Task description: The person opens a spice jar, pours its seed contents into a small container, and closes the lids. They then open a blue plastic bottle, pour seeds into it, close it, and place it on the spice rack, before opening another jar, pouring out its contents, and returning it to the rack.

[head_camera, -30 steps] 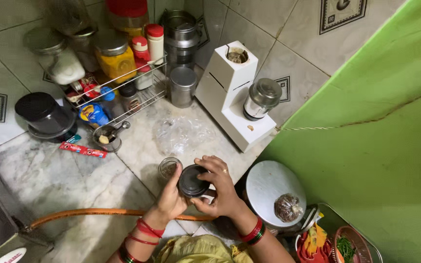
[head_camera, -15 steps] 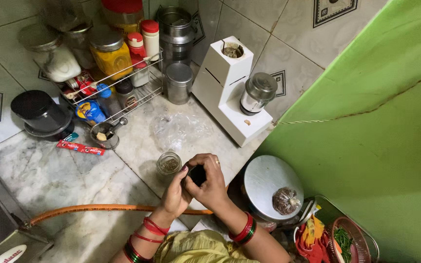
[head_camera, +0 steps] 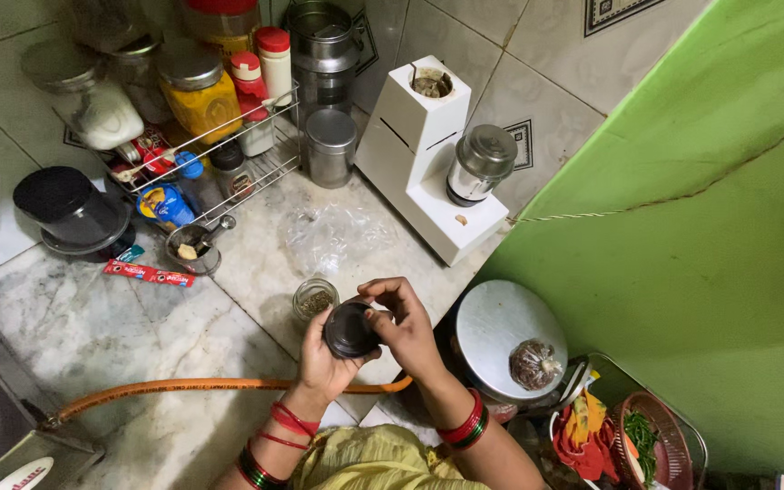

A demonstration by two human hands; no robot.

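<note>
Both my hands hold a small dark round lid (head_camera: 350,328) above the marble counter. My left hand (head_camera: 322,357) cups it from below and my right hand (head_camera: 407,328) grips its right edge with the fingers curled over it. Just beyond the lid stands a small open glass jar (head_camera: 315,300) with dark spice inside, untouched by either hand. Red bangles sit on both wrists.
A white mixer grinder (head_camera: 424,154) with a steel jar (head_camera: 480,163) stands in the corner. A wire rack (head_camera: 220,145) holds several spice jars and bottles. A clear plastic bag (head_camera: 338,238), a steel cup (head_camera: 194,249), an orange hose (head_camera: 201,387) and a round steel lid (head_camera: 499,331) bearing a tied pouch lie nearby.
The lid, half hidden between my hands a moment ago, is turned so its dark round face shows. My hands stayed in front of the open jar.
</note>
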